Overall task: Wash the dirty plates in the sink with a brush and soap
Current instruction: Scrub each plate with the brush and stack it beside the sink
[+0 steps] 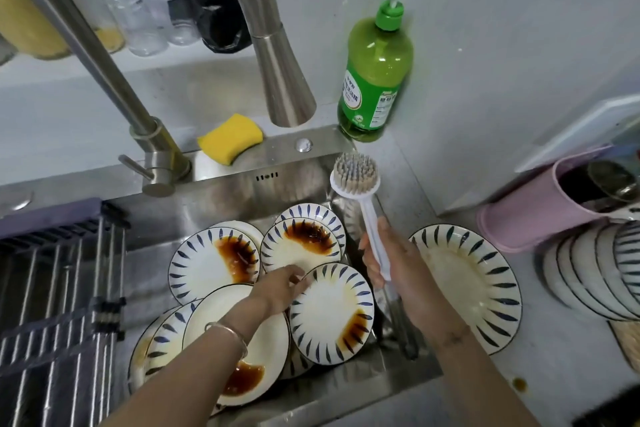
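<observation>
The right hand is gripping the brush over the right edge of the sink; the left hand is pinching the rim of a stained plate.

White plates with dark blue leaf strokes round the rim, smeared with brown sauce, lie overlapping and tilted in the steel sink. The left hand pinches the rim of the tilted plate nearest the sink's right wall. The right hand grips the white brush above the sink's right edge, pale bristles upward. The green soap bottle stands upright at the sink's back right corner.
</observation>
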